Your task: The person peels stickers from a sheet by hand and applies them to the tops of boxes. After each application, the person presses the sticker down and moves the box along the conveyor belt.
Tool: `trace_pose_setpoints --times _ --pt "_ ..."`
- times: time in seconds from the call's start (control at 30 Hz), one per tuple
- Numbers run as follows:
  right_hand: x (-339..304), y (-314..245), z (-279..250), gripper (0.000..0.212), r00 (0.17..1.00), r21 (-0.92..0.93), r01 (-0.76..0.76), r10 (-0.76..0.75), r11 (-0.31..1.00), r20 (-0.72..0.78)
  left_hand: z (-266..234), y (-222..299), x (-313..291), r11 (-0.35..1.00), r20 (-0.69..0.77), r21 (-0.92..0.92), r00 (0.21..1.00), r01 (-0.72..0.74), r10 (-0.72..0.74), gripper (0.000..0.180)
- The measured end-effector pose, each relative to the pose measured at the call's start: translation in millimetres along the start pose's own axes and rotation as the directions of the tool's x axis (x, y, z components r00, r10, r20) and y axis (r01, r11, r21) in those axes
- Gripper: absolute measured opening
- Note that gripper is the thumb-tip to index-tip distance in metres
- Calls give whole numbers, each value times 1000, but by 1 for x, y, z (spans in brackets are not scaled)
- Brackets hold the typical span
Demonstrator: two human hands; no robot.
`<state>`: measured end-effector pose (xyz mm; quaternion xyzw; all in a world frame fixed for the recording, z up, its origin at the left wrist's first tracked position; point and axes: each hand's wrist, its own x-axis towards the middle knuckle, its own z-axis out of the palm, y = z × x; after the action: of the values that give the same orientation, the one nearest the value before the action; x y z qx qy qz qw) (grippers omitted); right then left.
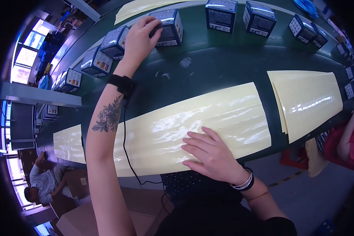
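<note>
The left hand [139, 37] reaches across the green tabletop [216, 63], its grip closed over the near top edge of a small blue box [170, 26] (one of a row of similar boxes along the far side). The right hand [208, 151] lies flat, fingers spread and holding nothing, on a long pale yellow sheet [192, 122] nearer the person than the box. Another yellow sheet [308, 100] lies right of it.

Dark green conveyor belt [208, 63] carries a long pale yellow sheet [208, 122] at its near edge. A row of small boxes [221, 15] stands beyond this sheet; a second yellow sheet stack [308, 100] lies to its right
</note>
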<state>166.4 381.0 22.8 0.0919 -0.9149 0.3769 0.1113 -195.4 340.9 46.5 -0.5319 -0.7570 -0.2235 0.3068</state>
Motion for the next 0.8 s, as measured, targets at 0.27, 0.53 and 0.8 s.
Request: trace_pose_setpoints --times 0.27,0.53,0.8 --pt "-1 2 -10 40 994 -46 -89 85 995 -70 -78 86 -46 955 339 -224 934 197 -113 40" --pt "0 -5 -7 41 998 -193 -64 66 979 5 -159 161 -156 923 740 -316 666 219 95 44" --pt "-3 -6 -8 36 999 -209 -45 46 977 1 -150 180 -196 856 602 -378 796 352 -61 44"
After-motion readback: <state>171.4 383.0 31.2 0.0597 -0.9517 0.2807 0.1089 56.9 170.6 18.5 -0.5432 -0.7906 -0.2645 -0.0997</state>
